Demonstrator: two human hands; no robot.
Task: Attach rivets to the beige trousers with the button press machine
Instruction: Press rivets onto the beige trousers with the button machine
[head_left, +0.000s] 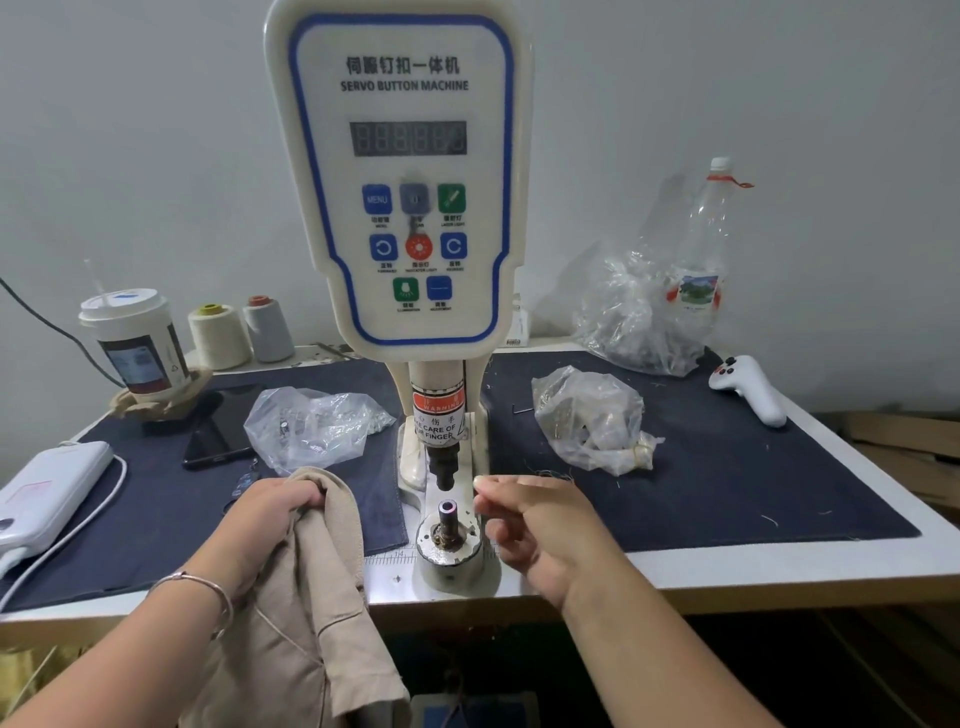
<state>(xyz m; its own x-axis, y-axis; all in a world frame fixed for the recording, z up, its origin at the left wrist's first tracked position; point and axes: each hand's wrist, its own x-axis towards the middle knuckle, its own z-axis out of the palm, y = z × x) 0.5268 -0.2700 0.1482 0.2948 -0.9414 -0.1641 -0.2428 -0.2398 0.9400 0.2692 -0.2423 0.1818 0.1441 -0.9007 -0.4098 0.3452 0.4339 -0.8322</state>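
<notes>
The white servo button machine (402, 171) stands at the table's middle, its black punch (445, 470) hanging just above the lower die post (448, 512) on a round metal base (451, 553). My left hand (270, 512) grips a bunched fold of the beige trousers (317, 597), which hang over the table's front edge left of the die. My right hand (524, 519) hovers right of the die, thumb and forefinger pinched together near the punch; whether a rivet sits between them is too small to tell.
Two clear plastic bags (311, 426) (597, 421) lie on the dark cloth either side of the machine. A phone (218, 431), power bank (47, 488), cup (135, 343), thread cones (221, 335), a bottle (701, 260) and a white controller (750, 387) ring the table.
</notes>
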